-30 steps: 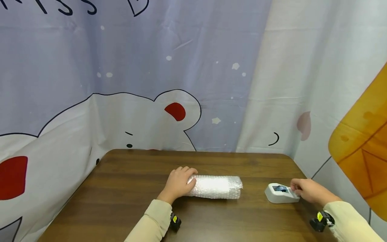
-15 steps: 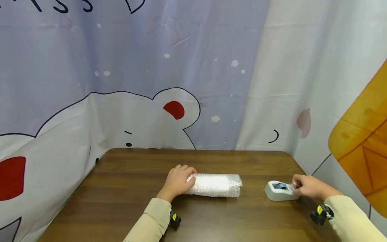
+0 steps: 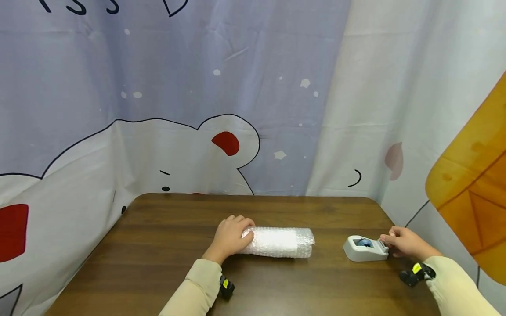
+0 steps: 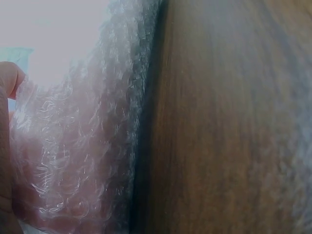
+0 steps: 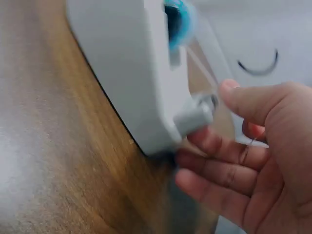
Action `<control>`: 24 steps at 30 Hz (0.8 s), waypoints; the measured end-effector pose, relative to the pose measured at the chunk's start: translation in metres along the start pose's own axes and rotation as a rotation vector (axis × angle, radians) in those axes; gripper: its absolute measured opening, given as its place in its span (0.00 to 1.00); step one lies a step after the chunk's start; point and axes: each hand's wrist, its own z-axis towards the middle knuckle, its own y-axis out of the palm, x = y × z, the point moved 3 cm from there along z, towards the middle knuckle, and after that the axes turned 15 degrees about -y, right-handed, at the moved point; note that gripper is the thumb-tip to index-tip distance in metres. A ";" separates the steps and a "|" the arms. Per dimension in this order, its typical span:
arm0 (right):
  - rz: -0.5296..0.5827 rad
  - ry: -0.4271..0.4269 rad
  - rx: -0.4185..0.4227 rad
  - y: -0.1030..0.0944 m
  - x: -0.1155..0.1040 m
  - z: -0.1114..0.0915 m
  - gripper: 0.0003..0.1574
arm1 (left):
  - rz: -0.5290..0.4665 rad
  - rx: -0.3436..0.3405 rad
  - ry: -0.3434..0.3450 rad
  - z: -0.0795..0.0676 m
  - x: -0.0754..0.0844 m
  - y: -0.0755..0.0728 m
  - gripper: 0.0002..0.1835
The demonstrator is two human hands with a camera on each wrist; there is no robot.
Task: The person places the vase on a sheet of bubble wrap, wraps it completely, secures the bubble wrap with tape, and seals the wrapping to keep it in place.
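Observation:
A roll of bubble wrap (image 3: 276, 242) lies crosswise on the wooden table. My left hand (image 3: 231, 237) grips its left end, thumb on the near side and fingers over the top. Close up in the left wrist view, the clear bubbles of the bubble wrap (image 4: 73, 151) show beside the fingers. To the right stands a white tape dispenser (image 3: 364, 250) holding a blue-cored tape roll (image 5: 180, 22). My right hand (image 3: 409, 242) is at its cutter end, thumb and index finger pinching the tape end, which is hard to see. The other fingers curl below the cutter (image 5: 197, 114).
The brown wooden table (image 3: 292, 289) reaches back to a printed curtain (image 3: 292, 109) with a white cartoon bear. Black wrist cameras are strapped to both wrists. An orange printed shape (image 3: 474, 184) is on the curtain at right.
My right hand has shifted slightly and its fingers have turned at the dispenser's cutter end. The left hand and the bubble wrap roll stay in place; the head view has tilted slightly.

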 end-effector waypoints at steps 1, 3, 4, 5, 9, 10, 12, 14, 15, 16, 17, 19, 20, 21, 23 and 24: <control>0.100 0.030 0.016 0.000 0.005 -0.002 0.20 | -0.002 -0.001 0.000 0.000 0.000 0.000 0.13; 0.263 0.074 0.042 -0.001 0.012 -0.006 0.18 | -0.002 -0.001 -0.003 0.000 0.000 0.001 0.13; 0.334 0.091 0.049 0.000 0.015 -0.007 0.17 | -0.003 -0.001 -0.004 0.000 -0.001 0.001 0.13; 0.397 0.105 0.053 0.001 0.018 -0.008 0.17 | -0.003 -0.002 -0.006 0.000 -0.001 0.001 0.13; 0.551 0.158 0.098 0.002 0.026 -0.011 0.16 | -0.013 -0.012 -0.007 0.001 0.000 0.001 0.13; 0.570 0.161 0.105 0.003 0.028 -0.011 0.16 | -0.015 -0.013 -0.008 0.001 0.000 0.001 0.13; 0.590 0.169 0.125 0.004 0.031 -0.010 0.16 | -0.013 -0.016 -0.010 0.001 0.000 0.001 0.13; 0.577 0.172 0.143 0.006 0.032 -0.011 0.16 | -0.009 -0.018 -0.012 0.001 0.000 0.000 0.13; 0.561 0.171 0.151 0.007 0.033 -0.011 0.15 | -0.008 -0.018 -0.014 0.001 0.000 0.000 0.13; 0.543 0.168 0.156 0.008 0.032 -0.011 0.15 | -0.008 -0.019 -0.015 0.002 0.000 0.000 0.13; 0.517 0.171 0.168 0.009 0.032 -0.011 0.15 | -0.008 -0.020 -0.017 0.002 0.000 0.000 0.14; 0.466 0.183 0.196 0.011 0.032 -0.011 0.13 | -0.009 -0.018 -0.019 0.002 0.001 0.000 0.14; 0.443 0.190 0.212 0.012 0.033 -0.011 0.13 | -0.009 -0.016 -0.019 0.002 0.000 0.001 0.14; 0.427 0.194 0.226 0.012 0.034 -0.011 0.12 | -0.011 -0.014 -0.019 0.002 0.000 0.001 0.14; 0.415 0.205 0.255 0.013 0.037 -0.013 0.11 | -0.011 -0.009 -0.019 0.002 0.000 0.002 0.14; 0.421 0.207 0.267 0.012 0.039 -0.014 0.11 | -0.013 -0.008 -0.018 0.002 0.000 0.002 0.13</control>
